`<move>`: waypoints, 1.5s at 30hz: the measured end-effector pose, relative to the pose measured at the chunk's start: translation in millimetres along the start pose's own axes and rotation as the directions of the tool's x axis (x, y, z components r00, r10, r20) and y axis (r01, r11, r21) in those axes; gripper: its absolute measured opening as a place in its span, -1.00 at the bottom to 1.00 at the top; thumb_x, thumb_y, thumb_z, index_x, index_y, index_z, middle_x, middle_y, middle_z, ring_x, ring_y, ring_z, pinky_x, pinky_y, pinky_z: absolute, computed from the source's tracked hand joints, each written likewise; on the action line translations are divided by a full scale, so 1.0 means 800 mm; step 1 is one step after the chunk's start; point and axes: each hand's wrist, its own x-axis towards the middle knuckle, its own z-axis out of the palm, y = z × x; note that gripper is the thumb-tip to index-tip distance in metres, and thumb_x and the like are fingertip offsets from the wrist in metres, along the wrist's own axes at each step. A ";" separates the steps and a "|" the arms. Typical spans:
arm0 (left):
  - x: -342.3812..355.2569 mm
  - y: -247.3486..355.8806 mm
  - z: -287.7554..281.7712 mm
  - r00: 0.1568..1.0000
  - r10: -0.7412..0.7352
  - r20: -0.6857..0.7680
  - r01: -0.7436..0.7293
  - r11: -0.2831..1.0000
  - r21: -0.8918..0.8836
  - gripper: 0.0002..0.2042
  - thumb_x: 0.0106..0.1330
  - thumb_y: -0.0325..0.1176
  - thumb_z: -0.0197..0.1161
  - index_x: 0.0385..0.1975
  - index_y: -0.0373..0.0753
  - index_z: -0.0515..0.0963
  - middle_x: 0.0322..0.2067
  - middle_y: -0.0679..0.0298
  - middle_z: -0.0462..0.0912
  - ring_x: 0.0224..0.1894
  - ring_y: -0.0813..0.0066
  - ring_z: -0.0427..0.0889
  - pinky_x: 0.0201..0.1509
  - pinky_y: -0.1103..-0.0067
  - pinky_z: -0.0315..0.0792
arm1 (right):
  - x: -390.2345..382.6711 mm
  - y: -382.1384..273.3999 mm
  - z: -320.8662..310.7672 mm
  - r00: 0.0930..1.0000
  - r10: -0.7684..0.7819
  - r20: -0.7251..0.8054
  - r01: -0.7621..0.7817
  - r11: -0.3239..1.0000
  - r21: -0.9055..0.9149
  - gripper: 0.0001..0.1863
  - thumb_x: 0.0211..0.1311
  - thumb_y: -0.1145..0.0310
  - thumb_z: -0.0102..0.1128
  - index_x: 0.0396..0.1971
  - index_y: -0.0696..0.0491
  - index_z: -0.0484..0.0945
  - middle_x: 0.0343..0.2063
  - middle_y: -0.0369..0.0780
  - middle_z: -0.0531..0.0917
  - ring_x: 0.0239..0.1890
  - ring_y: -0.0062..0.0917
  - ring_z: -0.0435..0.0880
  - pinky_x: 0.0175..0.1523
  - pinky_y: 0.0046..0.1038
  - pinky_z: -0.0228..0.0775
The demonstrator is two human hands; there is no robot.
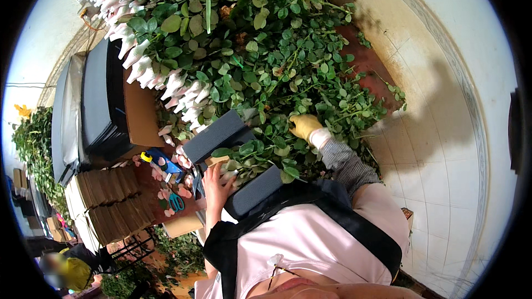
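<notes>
A dark grey corrugated sheet [213, 136] stands partly folded before me, its near flap [254, 191] close to my body. Between the flaps lies a bunch of leafy rose stems [249, 158], with pale blooms at the left end. My bare left hand [216, 184] rests there with fingers stretched out, touching the bloom end and the brown cardboard beside it. To the right, my right hand [305, 127] wears a yellow glove. Its fingers curl among green stems at the edge of the large pile; leaves partly hide what they grip.
A large pile of roses [244, 39] spreads ahead, its blooms in white net sleeves [141, 69]. Left are stacked dark sheets [102, 99], brown cardboard pieces [111, 196], teal scissors [176, 202], a blue box [166, 164] and scattered petals. Another person [75, 271] is at lower left.
</notes>
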 end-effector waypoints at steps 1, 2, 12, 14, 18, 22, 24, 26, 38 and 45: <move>-0.001 0.000 -0.001 1.000 -0.011 0.003 0.011 1.000 -0.004 -0.34 0.08 -0.22 0.54 0.21 -0.25 0.47 0.09 0.11 0.53 0.15 0.04 0.47 0.22 0.22 0.34 | 0.011 -0.006 -0.022 0.997 0.009 0.079 -0.004 0.999 -0.054 -0.70 0.30 0.11 0.27 -0.17 0.03 0.63 -0.28 -0.18 0.75 -0.22 -0.23 0.73 -0.02 -0.18 0.54; -0.004 -0.002 -0.002 1.000 -0.022 0.006 0.022 1.000 -0.008 -0.34 0.08 -0.22 0.54 0.21 -0.25 0.47 0.09 0.11 0.53 0.15 0.04 0.47 0.22 0.22 0.34 | 0.016 -0.018 -0.038 0.997 -0.056 -0.047 0.050 0.992 -0.112 -0.65 0.27 0.10 0.30 -0.10 0.04 0.63 -0.27 -0.14 0.74 -0.20 -0.22 0.73 0.01 -0.20 0.53; 0.002 -0.004 0.001 1.000 0.023 -0.019 -0.023 1.000 0.000 -0.32 0.08 -0.19 0.54 0.22 -0.24 0.47 0.05 0.10 0.52 0.11 0.05 0.47 0.19 0.23 0.34 | 0.165 -0.068 -0.066 0.725 -0.492 -0.482 0.367 0.868 -0.333 -0.95 0.10 0.39 0.27 -0.42 0.00 0.66 -0.47 -0.26 0.74 -0.28 -0.30 0.75 -0.08 -0.26 0.52; -0.004 -0.004 0.002 1.000 0.009 -0.002 -0.009 1.000 -0.006 -0.33 0.08 -0.23 0.54 0.22 -0.25 0.46 0.03 0.08 0.52 0.08 0.02 0.48 0.17 0.22 0.35 | 0.140 -0.086 -0.088 0.741 -0.447 -0.501 0.346 0.894 -0.286 -0.90 0.05 0.43 0.34 -0.38 0.03 0.68 -0.45 -0.22 0.74 -0.32 -0.32 0.76 -0.24 -0.19 0.57; -0.007 0.000 -0.003 1.000 0.007 -0.025 -0.007 1.000 -0.007 -0.36 0.07 -0.31 0.53 0.19 -0.28 0.47 0.00 0.05 0.52 0.05 -0.03 0.49 0.16 0.20 0.37 | 0.095 -0.107 -0.117 0.956 -0.289 -0.046 0.247 0.883 -0.400 -0.43 -0.09 0.23 0.54 0.01 0.01 0.63 0.04 -0.10 0.67 0.14 -0.31 0.63 0.25 -0.25 0.47; 0.004 0.001 0.004 0.996 0.068 -0.050 -0.068 0.998 -0.003 -0.38 0.08 -0.32 0.52 0.18 -0.27 0.49 0.02 0.04 0.53 0.06 -0.04 0.48 0.17 0.20 0.37 | 0.139 -0.006 -0.050 0.840 -0.471 -0.269 0.239 0.766 -0.597 -0.14 -0.16 0.17 0.58 0.26 -0.04 0.43 0.31 -0.18 0.45 0.38 -0.29 0.37 0.52 -0.17 0.07; 0.005 -0.001 0.001 0.997 0.061 -0.047 -0.061 0.998 -0.006 -0.38 0.08 -0.31 0.52 0.18 -0.27 0.49 0.02 0.04 0.52 0.06 -0.04 0.48 0.17 0.21 0.37 | 0.162 -0.011 -0.053 0.812 -0.480 -0.333 0.285 0.823 -0.492 -0.56 0.07 0.42 0.35 0.02 -0.04 0.56 0.01 -0.23 0.62 0.10 -0.33 0.59 0.38 -0.18 0.27; 0.001 0.001 0.000 0.997 0.063 -0.039 -0.063 0.998 -0.003 -0.38 0.08 -0.30 0.52 0.19 -0.27 0.48 0.01 0.04 0.52 0.06 -0.05 0.47 0.16 0.20 0.37 | 0.144 -0.038 -0.082 0.691 -0.505 -0.518 0.344 0.859 -0.379 -0.78 0.14 0.55 0.24 -0.23 -0.07 0.58 -0.40 -0.29 0.66 -0.21 -0.41 0.69 0.24 -0.23 0.43; -0.009 -0.006 0.002 0.999 0.025 -0.041 -0.025 1.000 0.014 -0.36 0.09 -0.27 0.53 0.20 -0.26 0.47 -0.03 0.05 0.50 0.03 -0.03 0.47 0.12 0.18 0.38 | 0.066 -0.063 -0.078 0.913 -0.200 -0.356 0.130 0.969 -0.211 -0.85 0.26 0.38 0.22 -0.53 -0.03 0.59 -0.63 -0.33 0.56 -0.46 -0.48 0.61 0.07 -0.27 0.51; -0.004 0.002 -0.004 1.000 0.007 -0.015 -0.007 1.000 0.018 -0.36 0.05 -0.32 0.53 0.20 -0.16 0.49 -0.07 0.11 0.51 0.01 0.02 0.48 0.08 0.22 0.39 | 0.175 0.022 -0.004 0.878 -0.054 0.476 0.313 0.817 -0.484 -0.53 0.20 0.38 0.37 0.13 0.02 0.56 0.02 -0.13 0.68 0.01 -0.12 0.68 0.00 -0.03 0.56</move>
